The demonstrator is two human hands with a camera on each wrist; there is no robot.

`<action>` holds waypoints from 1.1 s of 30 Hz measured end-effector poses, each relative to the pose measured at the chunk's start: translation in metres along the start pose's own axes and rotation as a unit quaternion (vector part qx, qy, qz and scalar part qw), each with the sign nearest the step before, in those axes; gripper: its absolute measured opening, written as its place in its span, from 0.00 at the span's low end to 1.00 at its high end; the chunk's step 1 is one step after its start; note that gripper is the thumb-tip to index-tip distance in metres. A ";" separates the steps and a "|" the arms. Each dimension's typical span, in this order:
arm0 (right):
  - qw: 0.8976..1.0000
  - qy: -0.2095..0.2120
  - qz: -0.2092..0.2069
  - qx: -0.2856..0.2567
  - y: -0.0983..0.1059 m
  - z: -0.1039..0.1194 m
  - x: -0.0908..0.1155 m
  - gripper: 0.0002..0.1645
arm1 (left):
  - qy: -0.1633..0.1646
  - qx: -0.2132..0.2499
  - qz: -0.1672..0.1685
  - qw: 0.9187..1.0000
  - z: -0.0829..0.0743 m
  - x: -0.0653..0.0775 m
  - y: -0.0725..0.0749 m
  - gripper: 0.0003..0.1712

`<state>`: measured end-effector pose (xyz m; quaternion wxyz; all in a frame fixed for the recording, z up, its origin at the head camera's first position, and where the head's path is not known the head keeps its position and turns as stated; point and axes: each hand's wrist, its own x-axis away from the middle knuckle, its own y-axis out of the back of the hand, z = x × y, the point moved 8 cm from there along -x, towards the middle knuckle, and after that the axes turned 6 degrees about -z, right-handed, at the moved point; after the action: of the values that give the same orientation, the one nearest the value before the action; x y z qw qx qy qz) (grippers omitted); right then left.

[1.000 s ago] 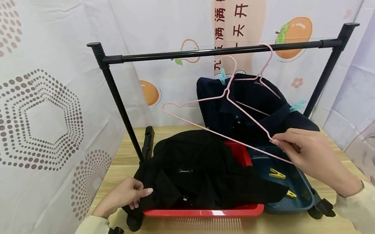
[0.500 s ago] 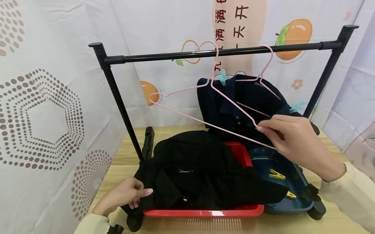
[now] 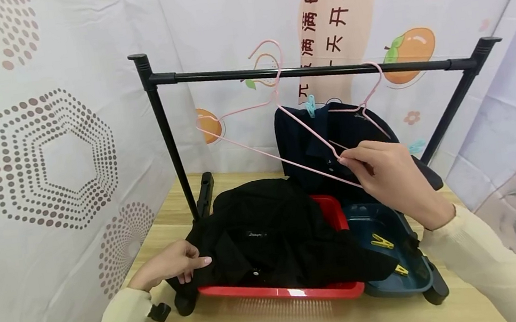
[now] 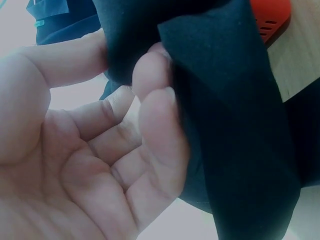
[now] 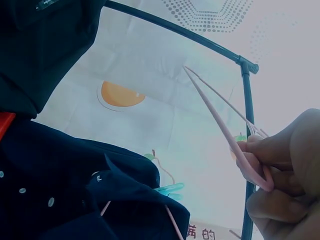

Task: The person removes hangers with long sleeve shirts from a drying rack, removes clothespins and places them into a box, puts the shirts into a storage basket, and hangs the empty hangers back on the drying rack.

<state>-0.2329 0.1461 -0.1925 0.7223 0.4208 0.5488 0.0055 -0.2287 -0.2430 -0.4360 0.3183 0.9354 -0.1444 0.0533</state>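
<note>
With thumb and fingertips, my right hand (image 3: 385, 172) pinches the right corner of a pink clothes hanger (image 3: 277, 94). The hanger is tilted, and its hook rises above the black rail in the head view. In the right wrist view the hanger's wire (image 5: 220, 120) runs up and away from the curled fingers. A black shirt (image 3: 269, 256) lies collar forward, a button and neck label showing. My left hand (image 3: 169, 263) pinches its left side; the left wrist view shows black cloth (image 4: 240, 115) folded past the fingertips. The red basket (image 3: 281, 292) beneath is mostly hidden.
A black garment rack (image 3: 228, 74) spans the table. On its right hangs a navy shirt (image 3: 294, 143) on another pink hanger (image 3: 380, 76), with light-blue clothespins (image 3: 311, 106) at the shoulders. A dark blue tray (image 3: 364, 220) holds yellow clothespins (image 3: 382, 241).
My right hand has moved left and up with the hanger, whose hook has gone from near the rail's height to above it. The left hand has stayed on the black shirt.
</note>
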 end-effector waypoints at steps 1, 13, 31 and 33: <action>1.000 0.000 0.001 0.001 -0.001 0.000 -0.003 0.11 | 0.002 0.001 0.001 1.000 0.000 0.000 0.000 0.26; 0.999 -0.007 0.041 -0.024 -0.035 0.010 -0.029 0.07 | 0.005 0.003 0.003 1.000 0.001 0.000 0.000 0.26; 0.995 -0.012 0.095 -0.026 -0.074 0.025 -0.030 0.06 | 0.004 0.006 0.007 1.000 -0.001 0.001 0.000 0.26; 0.995 -0.016 0.097 -0.019 -0.075 0.024 -0.029 0.06 | 0.007 0.007 0.007 1.000 0.000 0.001 0.000 0.26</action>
<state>-0.2592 0.0696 -0.2151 0.7351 0.4583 0.4932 0.0795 -0.2279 -0.2430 -0.4358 0.3123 0.9362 -0.1482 0.0628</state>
